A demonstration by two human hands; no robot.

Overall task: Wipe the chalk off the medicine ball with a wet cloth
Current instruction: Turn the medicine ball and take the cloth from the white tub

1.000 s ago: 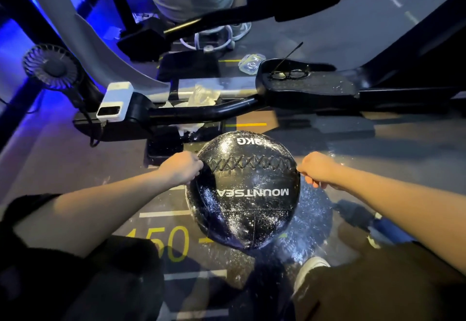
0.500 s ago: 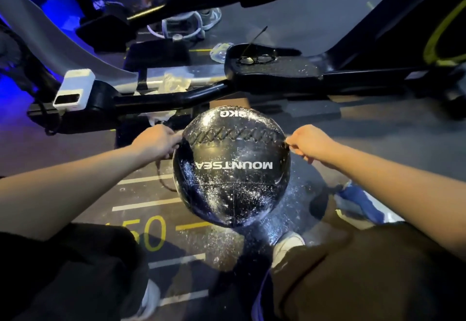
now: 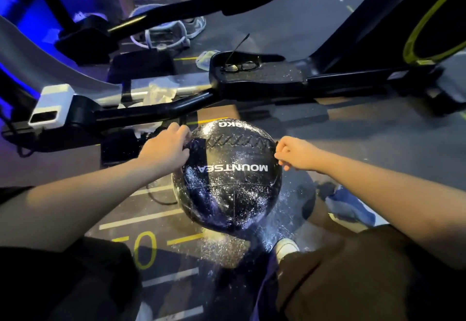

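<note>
A dark gym floor [image 3: 353, 124] with white and yellow painted lines and a yellow "50" is lying under black exercise-machine frames [image 3: 151, 111], with blue light glowing at the far left. The black MOUNTSEA medicine ball [image 3: 227, 182] is sitting on that floor between the person's knees, white chalk speckling its lower half and dusting the floor just below it. The left hand [image 3: 165, 150] is curling its fingers around a dark cloth [image 3: 198, 153] and pressing it against the ball's upper left side. The right hand [image 3: 293, 153] is touching the ball's upper right edge with fingers curled in a pinch, though what they are pinching cannot be told. A pair of glasses [image 3: 240, 64] is resting on a black machine platform beyond the ball, and a white phone [image 3: 50, 109] is lying on the frame at left. A blue cloth [image 3: 349, 206] is lying crumpled on the floor under the right forearm.
</note>
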